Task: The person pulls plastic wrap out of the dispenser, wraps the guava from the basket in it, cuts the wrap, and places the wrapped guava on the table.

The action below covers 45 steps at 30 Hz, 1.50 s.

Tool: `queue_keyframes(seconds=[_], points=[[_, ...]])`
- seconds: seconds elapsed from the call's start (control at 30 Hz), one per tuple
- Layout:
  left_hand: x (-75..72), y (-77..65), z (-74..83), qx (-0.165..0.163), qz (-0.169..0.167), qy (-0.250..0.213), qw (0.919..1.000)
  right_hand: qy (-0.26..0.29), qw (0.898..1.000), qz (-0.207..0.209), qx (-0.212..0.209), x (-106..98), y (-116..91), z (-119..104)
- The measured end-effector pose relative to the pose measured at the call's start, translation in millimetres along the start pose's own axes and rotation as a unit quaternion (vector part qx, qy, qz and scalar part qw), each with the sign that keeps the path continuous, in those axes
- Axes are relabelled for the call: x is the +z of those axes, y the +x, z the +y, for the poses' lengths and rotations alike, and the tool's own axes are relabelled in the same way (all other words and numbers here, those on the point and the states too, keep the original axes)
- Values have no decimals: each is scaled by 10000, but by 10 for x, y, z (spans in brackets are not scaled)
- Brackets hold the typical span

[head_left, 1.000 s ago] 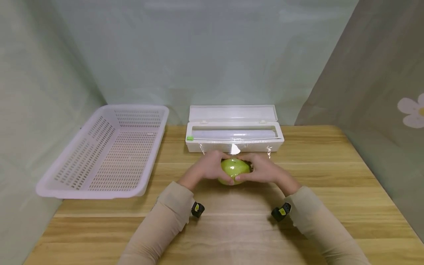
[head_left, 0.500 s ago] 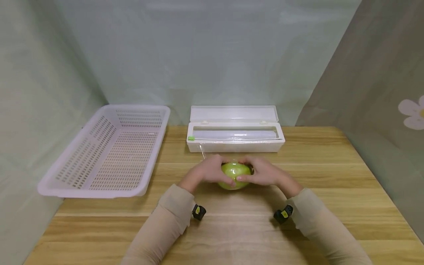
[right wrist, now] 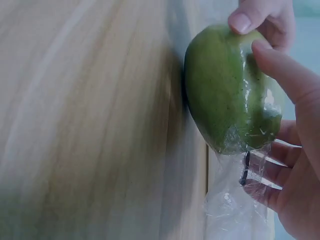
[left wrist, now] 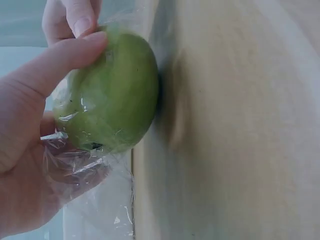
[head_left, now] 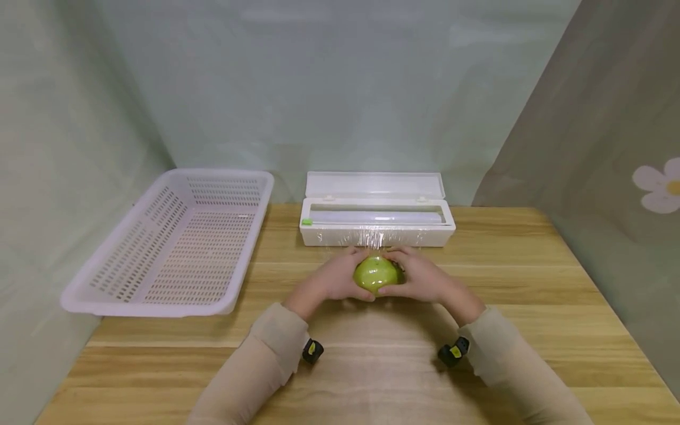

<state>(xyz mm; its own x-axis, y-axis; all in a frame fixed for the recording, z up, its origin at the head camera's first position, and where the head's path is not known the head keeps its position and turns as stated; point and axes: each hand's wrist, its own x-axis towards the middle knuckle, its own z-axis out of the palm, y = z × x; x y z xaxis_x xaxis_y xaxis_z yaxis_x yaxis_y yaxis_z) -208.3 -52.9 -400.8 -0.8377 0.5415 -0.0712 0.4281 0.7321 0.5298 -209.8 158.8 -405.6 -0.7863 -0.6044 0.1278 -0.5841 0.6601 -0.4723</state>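
Observation:
A green mango (head_left: 375, 274) is held between both hands in front of the white film dispenser (head_left: 377, 236). My left hand (head_left: 340, 277) grips its left side, and my right hand (head_left: 421, 277) grips the right. Both thumbs lie on the near side, close together. Clear cling film (right wrist: 230, 200) covers the mango's skin and stretches in creases toward the dispenser. Seen from the left wrist, the wrinkled film hangs over the fingers (left wrist: 75, 175). A dark stem (right wrist: 245, 167) shows through the film in the right wrist view. Most far-side fingers are partly hidden in the head view.
Behind the mango, the dispenser's lid (head_left: 374, 185) is raised, a film roll (head_left: 374, 216) lies inside, and a green slider (head_left: 306, 222) sits at its left end. A white slotted basket (head_left: 225, 304) stands left on the wooden table (head_left: 531, 354). Cloth walls (head_left: 345, 88) enclose the table.
The mango shifted slightly toward the person, then slightly back, turning in the hands. The film in front of the dispenser now shows more bunched creases. Both hands keep hold of the mango.

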Motion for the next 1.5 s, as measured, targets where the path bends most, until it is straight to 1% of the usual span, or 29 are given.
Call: queue_keyframes(seconds=[0.07, 0.17, 0.3, 0.4, 0.53, 0.6, 0.67, 0.73, 0.8, 0.87, 1.0, 1.1, 1.27, 1.33, 1.43, 1.5], points=[[15, -21, -19, 45, 97, 37, 9999, -268, 9995, 74, 138, 9, -20, -13], [27, -50, -50, 105, 276, 80, 9995, -379, 9991, 125, 113, 20, -27, -20], [15, -82, -75, 259, 492, 41, 9984, -291, 9993, 204, 105, 2, -25, -20], [-5, -97, -89, 450, 644, -17, 9969, -219, 9994, 219, 126, -31, -11, -31], [-33, -109, -112, 647, 837, 50, 9944, -251, 9995, 190, 48, -72, 15, -52], [-49, -123, -126, 587, 921, 32, 9940, -275, 9995, 181, 2, -88, 32, -64], [-68, -140, -142, 448, 1011, -160, 9937, -271, 9994, 192, -31, -100, 55, -77], [-87, -162, -162, 212, 1123, -391, 9927, -241, 9995, 210, -62, -111, 82, -91], [-104, -182, -188, -45, 1278, -606, 9899, -164, 9996, 229, -69, -119, 115, -107], [-117, -196, -222, -241, 1454, -716, 9865, -89, 9996, 238, -77, -124, 148, -127], [-138, -207, -313, -501, 1890, -695, 9782, -53, 9997, 192, -103, -129, 216, -182], [-174, -200, -375, -738, 2289, -673, 9683, -101, 9998, 138, -115, -144, 278, -233], [-232, -178, -486, -1156, 2910, -612, 9477, -36, 9998, 128, -149, -140, 394, -307], [-253, -167, -527, -1243, 3129, -641, 9394, -3, 9998, 168, -140, -125, 445, -332], [-294, -151, -568, -1337, 3341, -730, 9301, 69, 9996, 245, -77, -96, 523, -370], [-320, -142, -578, -1367, 3388, -802, 9274, 180, 9993, 321, -77, -73, 579, -398]])
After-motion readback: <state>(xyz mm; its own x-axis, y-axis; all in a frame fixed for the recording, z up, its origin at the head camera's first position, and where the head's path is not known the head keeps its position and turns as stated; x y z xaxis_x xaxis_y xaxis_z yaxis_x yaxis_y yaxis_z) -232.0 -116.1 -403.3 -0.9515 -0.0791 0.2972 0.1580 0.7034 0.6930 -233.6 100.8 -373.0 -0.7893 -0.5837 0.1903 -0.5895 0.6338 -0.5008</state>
